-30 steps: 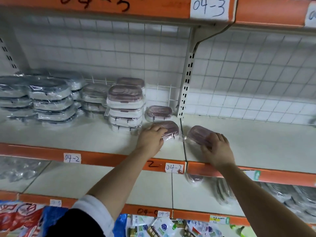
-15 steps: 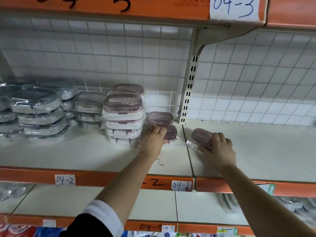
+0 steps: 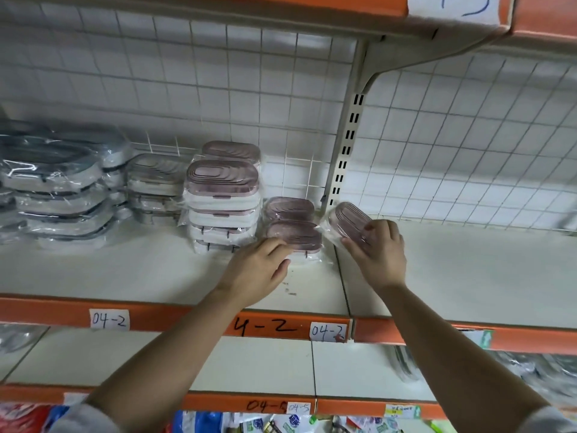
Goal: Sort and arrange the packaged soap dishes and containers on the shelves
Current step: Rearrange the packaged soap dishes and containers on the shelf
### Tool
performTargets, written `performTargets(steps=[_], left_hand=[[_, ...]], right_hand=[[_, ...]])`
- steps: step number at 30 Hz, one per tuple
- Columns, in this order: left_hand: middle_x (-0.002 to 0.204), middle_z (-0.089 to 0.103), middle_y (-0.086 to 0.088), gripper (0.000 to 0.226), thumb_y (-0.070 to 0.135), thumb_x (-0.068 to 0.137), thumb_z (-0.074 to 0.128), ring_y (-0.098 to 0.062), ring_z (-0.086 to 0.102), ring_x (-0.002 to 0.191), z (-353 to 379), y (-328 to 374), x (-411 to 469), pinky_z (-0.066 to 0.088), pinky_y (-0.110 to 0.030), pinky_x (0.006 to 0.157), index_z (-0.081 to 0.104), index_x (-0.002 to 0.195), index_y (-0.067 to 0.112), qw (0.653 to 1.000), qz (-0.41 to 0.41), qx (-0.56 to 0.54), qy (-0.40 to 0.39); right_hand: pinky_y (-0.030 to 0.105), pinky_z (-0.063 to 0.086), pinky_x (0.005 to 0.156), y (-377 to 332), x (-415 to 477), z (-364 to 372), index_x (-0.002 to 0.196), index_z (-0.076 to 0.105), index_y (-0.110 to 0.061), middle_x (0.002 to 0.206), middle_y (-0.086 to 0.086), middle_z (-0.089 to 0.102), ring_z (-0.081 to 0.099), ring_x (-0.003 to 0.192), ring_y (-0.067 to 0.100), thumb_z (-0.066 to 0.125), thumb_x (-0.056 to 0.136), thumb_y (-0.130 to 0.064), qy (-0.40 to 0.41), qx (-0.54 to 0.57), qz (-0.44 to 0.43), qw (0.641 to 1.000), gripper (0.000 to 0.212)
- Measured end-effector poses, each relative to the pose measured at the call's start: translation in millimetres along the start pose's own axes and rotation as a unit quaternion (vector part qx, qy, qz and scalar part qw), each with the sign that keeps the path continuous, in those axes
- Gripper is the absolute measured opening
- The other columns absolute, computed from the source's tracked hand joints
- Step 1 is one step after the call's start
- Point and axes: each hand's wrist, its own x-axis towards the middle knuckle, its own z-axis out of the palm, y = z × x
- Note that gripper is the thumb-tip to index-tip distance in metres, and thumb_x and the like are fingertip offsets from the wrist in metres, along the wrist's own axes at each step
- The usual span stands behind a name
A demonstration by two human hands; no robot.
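My right hand (image 3: 379,251) grips a pink-lidded soap dish in clear wrap (image 3: 345,220), held tilted just above the shelf 04-2 (image 3: 125,276), right of the shelf seam. My left hand (image 3: 259,270) rests with loose fingers against the front of a second pink soap dish (image 3: 296,237) lying on the shelf. Behind that one sits a third pink dish (image 3: 290,209). Left of them stands a stack of pink-and-white packaged dishes (image 3: 223,207), with another pink dish behind it.
Stacks of grey packaged containers (image 3: 59,189) fill the shelf's left part, with a smaller grey stack (image 3: 156,182) beside them. A slotted upright post (image 3: 343,157) and wire grid back the shelf. Orange rails carry the 04-2 label (image 3: 109,320). Lower shelves hold more wrapped goods.
My right hand has lifted its pink dish off the shelf and moved it back and left toward the post. My left hand has slid off the other dish's top to its front edge.
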Motion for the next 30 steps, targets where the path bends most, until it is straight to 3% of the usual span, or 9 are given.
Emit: performTargets(steps=[5,12,20,26,30], left_hand=[[0.076,0.069,0.002,0.017,0.024,0.086,0.057,-0.02,0.065,0.064,-12.0,-16.8,-19.3,0.052,-0.031,0.062,0.071,0.083,0.015,0.995,-0.026,0.041,0.084],[0.071,0.067,0.004,0.016,0.027,0.085,0.057,-0.019,0.063,0.062,-8.4,-17.1,-16.1,0.046,-0.03,0.066,0.069,0.082,0.017,0.989,-0.093,0.036,0.11],[0.062,0.06,0.004,0.007,0.023,0.078,0.063,-0.018,0.059,0.055,-6.8,-18.2,-13.5,0.048,-0.03,0.062,0.066,0.076,0.017,0.991,-0.084,0.054,0.092],[0.062,0.061,0.004,0.007,0.023,0.079,0.062,-0.019,0.059,0.056,-5.9,-18.7,-13.9,0.046,-0.031,0.064,0.066,0.077,0.017,0.991,-0.101,0.047,0.08],[0.064,0.063,0.004,0.011,0.024,0.082,0.058,-0.02,0.06,0.058,-9.3,-17.3,-13.9,0.046,-0.034,0.067,0.066,0.078,0.017,0.989,-0.124,0.046,0.067]], right_hand=[[0.033,0.045,0.079,-38.6,24.9,24.0,0.109,0.056,-0.018,0.116,-0.001,0.05,0.049,0.108,0.026,0.077,0.076,-0.048,-0.044,0.014,-0.098,0.994,0.049],[0.036,0.046,0.085,-78.6,59.2,55.7,0.113,0.056,-0.012,0.122,0.006,0.047,0.047,0.113,0.028,0.078,0.077,-0.041,-0.107,-0.027,-0.152,0.982,0.051],[0.042,0.041,0.101,-89.6,81.4,81.7,0.117,0.06,-0.009,0.126,0.012,0.047,0.042,0.12,0.035,0.08,0.076,-0.028,-0.155,-0.06,-0.148,0.975,0.049],[0.046,0.038,0.099,-84.8,73.5,88.7,0.128,0.058,-0.024,0.128,0.003,0.05,0.038,0.124,0.032,0.064,0.088,-0.042,-0.136,-0.132,-0.11,0.976,0.044],[0.052,0.035,0.105,-81.9,65.0,80.1,0.14,0.046,-0.029,0.143,-0.002,0.043,0.029,0.135,0.035,0.053,0.093,-0.047,-0.167,-0.148,-0.104,0.969,0.051]])
